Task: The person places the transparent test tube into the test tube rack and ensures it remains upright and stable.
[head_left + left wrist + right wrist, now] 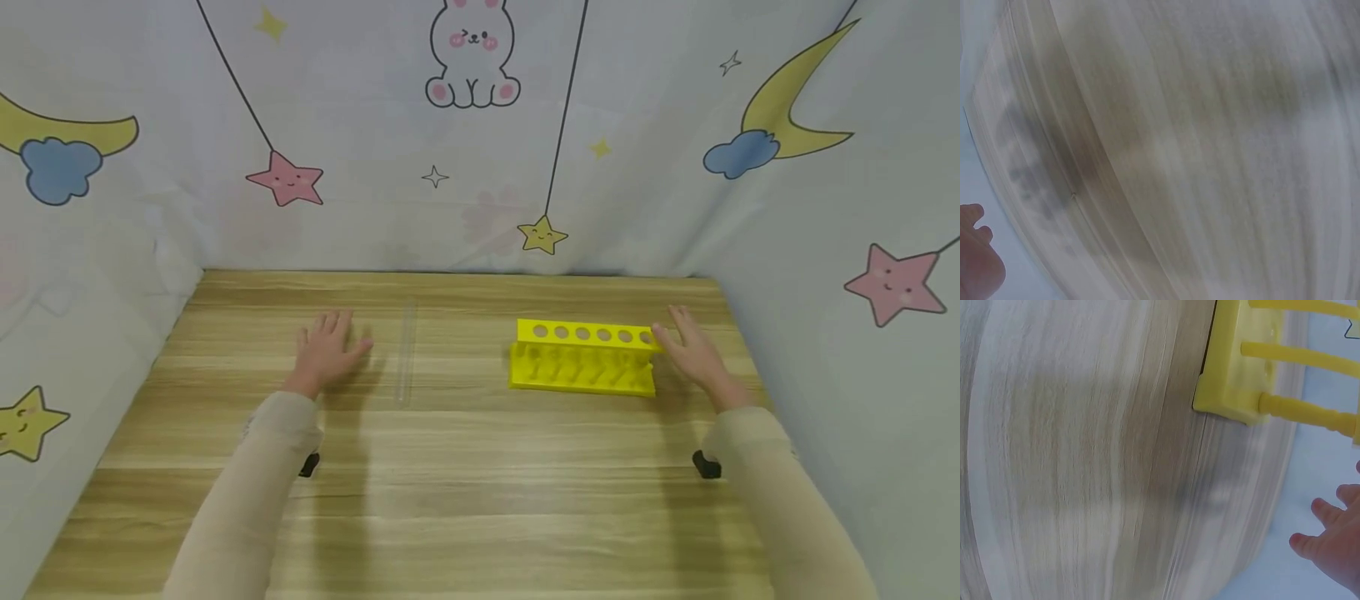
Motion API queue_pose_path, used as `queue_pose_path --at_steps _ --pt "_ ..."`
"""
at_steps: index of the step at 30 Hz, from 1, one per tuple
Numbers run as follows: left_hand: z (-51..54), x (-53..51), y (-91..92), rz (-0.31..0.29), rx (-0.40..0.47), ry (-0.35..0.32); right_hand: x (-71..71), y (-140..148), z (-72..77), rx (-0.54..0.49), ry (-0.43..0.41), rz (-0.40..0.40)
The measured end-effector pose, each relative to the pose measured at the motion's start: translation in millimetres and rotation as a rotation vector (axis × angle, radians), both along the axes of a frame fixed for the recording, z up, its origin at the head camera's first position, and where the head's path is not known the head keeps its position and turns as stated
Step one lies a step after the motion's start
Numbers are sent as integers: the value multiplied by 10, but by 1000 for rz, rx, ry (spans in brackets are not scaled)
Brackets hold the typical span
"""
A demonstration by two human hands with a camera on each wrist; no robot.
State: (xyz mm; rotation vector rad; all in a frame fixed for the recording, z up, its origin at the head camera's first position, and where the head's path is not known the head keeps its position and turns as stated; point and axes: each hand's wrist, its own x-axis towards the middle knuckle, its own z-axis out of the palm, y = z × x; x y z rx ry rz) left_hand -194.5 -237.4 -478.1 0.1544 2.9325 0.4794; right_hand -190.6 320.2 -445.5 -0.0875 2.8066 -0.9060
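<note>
A yellow test tube rack (585, 379), with a row of round holes along its top, stands right of centre on the table. My right hand (696, 354) is at the rack's right end, fingers spread; whether the thumb touches the rack I cannot tell. In the right wrist view, fingers (1329, 515) show below the rack's pegs (1304, 359). A clear test tube (406, 354) lies lengthwise left of centre. To its left, my left hand (326, 352) has its fingers extended and holds nothing. Only part of that hand (979, 262) shows in the left wrist view.
The wood-grain table (480, 500) ends at a white printed curtain (360, 225), which also hangs along both sides. Black wrist-camera pieces (707, 464) stick out beneath the sleeves.
</note>
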Motion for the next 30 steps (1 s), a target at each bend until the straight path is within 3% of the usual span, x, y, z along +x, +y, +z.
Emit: queue_pose_path --at_steps 5,13,26,30 --pt "-55 -10 26 8 26 0 4 -62 -4 -66 28 -54" --pt "-97 10 94 10 70 -5 -24 -144 -80 -131 175 -130" --pt "-185 21 216 14 118 -5 -65 -288 -158 -201 245 -304" --pt "-199 18 263 20 126 -11 -75 -323 -191 -236 218 -360"
